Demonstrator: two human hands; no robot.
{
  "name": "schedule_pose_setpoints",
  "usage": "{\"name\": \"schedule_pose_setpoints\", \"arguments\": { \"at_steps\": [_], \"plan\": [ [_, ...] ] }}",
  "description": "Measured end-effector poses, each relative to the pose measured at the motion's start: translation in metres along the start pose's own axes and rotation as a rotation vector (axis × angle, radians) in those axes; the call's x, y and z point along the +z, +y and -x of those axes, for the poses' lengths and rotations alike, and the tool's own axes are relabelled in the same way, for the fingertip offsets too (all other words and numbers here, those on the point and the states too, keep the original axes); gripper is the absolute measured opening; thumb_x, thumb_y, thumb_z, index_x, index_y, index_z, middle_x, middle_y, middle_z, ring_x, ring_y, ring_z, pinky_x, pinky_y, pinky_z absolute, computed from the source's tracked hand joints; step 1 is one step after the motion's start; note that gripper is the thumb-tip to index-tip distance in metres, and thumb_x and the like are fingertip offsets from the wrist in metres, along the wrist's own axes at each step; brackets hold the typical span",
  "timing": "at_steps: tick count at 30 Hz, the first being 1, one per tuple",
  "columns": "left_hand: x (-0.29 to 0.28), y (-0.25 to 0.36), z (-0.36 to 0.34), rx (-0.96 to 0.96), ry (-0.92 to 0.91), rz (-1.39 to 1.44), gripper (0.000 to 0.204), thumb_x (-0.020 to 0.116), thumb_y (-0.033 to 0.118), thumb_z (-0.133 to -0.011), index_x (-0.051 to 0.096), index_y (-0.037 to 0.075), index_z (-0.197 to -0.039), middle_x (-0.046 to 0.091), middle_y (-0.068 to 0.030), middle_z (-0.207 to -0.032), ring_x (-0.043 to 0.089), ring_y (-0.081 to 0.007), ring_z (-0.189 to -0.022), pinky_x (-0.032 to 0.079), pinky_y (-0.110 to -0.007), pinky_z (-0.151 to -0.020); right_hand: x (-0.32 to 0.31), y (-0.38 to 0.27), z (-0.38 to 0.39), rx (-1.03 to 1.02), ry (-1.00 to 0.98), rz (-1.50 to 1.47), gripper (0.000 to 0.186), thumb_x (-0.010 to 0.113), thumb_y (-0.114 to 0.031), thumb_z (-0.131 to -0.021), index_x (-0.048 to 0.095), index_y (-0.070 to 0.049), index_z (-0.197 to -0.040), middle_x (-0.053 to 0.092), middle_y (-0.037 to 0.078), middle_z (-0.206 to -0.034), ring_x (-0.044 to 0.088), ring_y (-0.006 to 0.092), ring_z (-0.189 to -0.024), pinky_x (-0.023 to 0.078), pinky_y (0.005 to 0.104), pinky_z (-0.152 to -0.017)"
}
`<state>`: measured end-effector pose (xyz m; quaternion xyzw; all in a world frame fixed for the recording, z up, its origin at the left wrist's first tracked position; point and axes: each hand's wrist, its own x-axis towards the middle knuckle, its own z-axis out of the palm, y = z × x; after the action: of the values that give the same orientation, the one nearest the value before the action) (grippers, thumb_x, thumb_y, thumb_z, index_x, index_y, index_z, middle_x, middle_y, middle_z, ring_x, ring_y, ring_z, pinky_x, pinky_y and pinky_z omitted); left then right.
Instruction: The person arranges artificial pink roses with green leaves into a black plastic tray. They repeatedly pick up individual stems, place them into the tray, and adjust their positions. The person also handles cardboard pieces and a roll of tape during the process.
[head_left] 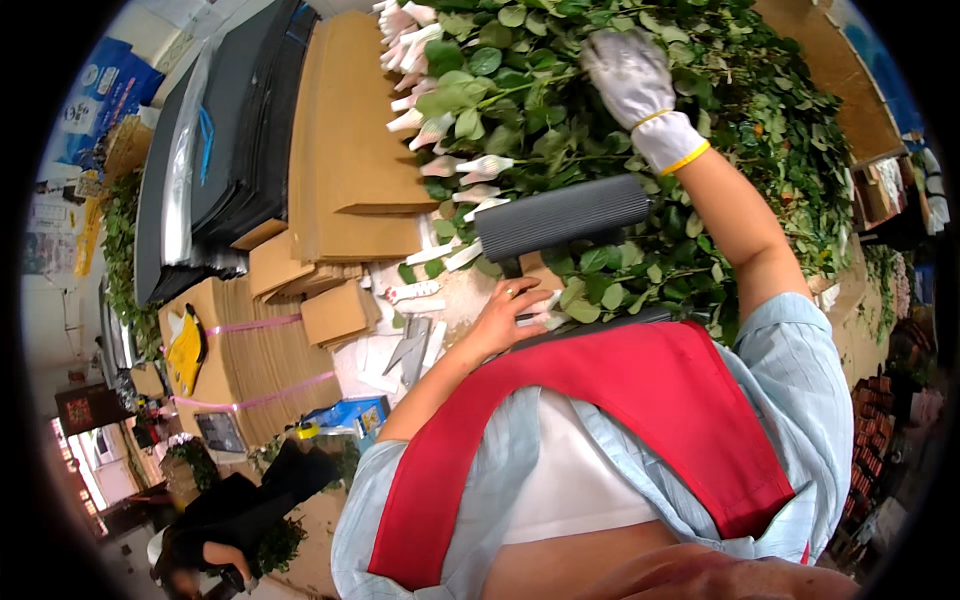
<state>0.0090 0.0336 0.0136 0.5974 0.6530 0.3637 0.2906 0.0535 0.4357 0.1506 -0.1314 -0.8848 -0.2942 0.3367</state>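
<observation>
Bare and wearing a ring, my left hand (505,315) is close to my red apron, its fingers closed around a white-sleeved flower head (543,310). Just above it lies a dark grey ribbed padded bar (565,217). My right hand (628,75), in a white glove with yellow edging, reaches far into a big heap of leafy flower stems (745,130). One stem runs left from beside that glove; the fingertips are blurred among leaves, so their grip is unclear. Pale netted flower heads (484,168) line the heap's left side.
Brown cardboard sheets (350,130) and dark grey boards (245,130) stand left of the flowers. Strapped cardboard (250,350) sits nearer, beside grey scissors-like tool (408,352) and a blue box (350,412). Another person (215,550) is at the lower left.
</observation>
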Motion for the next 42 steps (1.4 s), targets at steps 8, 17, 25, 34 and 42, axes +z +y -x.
{"name": "schedule_pose_setpoints", "arguments": {
  "at_steps": [8, 17, 25, 34, 42],
  "plan": [
    [0.000, 0.002, 0.001, 0.009, 0.011, 0.011, 0.066, 0.087, 0.018, -0.072, 0.065, 0.014, -0.134, 0.058, -0.0118, -0.138, 0.049, -0.0353, -0.129, 0.042, -0.045, -0.109, -0.009, -0.012, -0.029, 0.236, -0.645, -0.113, 0.014, 0.059, -0.006, -0.091, 0.073, -0.003, -0.087, 0.075, 0.019, -0.087, 0.075, 0.0367, -0.077, 0.061, 0.0478, -0.064],
    [0.002, -0.006, 0.000, 0.089, 0.020, -0.036, 0.062, 0.088, 0.015, -0.073, 0.065, 0.009, -0.130, 0.066, -0.0102, -0.131, 0.054, -0.0349, -0.122, 0.040, -0.044, -0.109, -0.106, 0.012, -0.095, 0.178, -0.228, -0.053, 0.012, 0.060, -0.008, -0.086, 0.070, -0.002, -0.084, 0.073, 0.018, -0.087, 0.073, 0.0336, -0.081, 0.060, 0.0415, -0.073],
    [0.000, -0.005, -0.002, 0.135, 0.051, -0.078, 0.064, 0.089, 0.014, -0.069, 0.066, 0.009, -0.129, 0.067, -0.0104, -0.126, 0.055, -0.0335, -0.119, 0.042, -0.042, -0.105, -0.184, 0.041, -0.039, 0.158, -0.066, -0.271, 0.011, 0.060, -0.004, -0.085, 0.071, -0.007, -0.086, 0.072, 0.016, -0.082, 0.072, 0.0307, -0.073, 0.061, 0.0402, -0.069],
    [0.004, -0.009, -0.002, 0.096, 0.035, 0.015, 0.064, 0.090, 0.017, -0.070, 0.068, 0.013, -0.130, 0.059, -0.0135, -0.138, 0.050, -0.0365, -0.126, 0.043, -0.045, -0.109, -0.175, -0.015, 0.173, 0.205, -1.344, -0.353, 0.018, 0.060, -0.008, -0.087, 0.072, -0.008, -0.101, 0.074, 0.018, -0.098, 0.073, 0.0331, -0.088, 0.060, 0.0440, -0.075],
    [-0.010, 0.013, -0.002, 0.132, 0.141, -0.329, 0.054, 0.090, 0.024, -0.071, 0.074, 0.024, -0.122, 0.034, -0.0149, -0.159, 0.037, -0.0421, -0.138, 0.038, -0.052, -0.114, -0.173, -0.018, 0.198, 0.127, -1.042, -0.321, 0.022, 0.056, -0.007, -0.091, 0.072, -0.011, -0.106, 0.073, 0.016, -0.101, 0.072, 0.0329, -0.097, 0.059, 0.0429, -0.088]
  ]
}}
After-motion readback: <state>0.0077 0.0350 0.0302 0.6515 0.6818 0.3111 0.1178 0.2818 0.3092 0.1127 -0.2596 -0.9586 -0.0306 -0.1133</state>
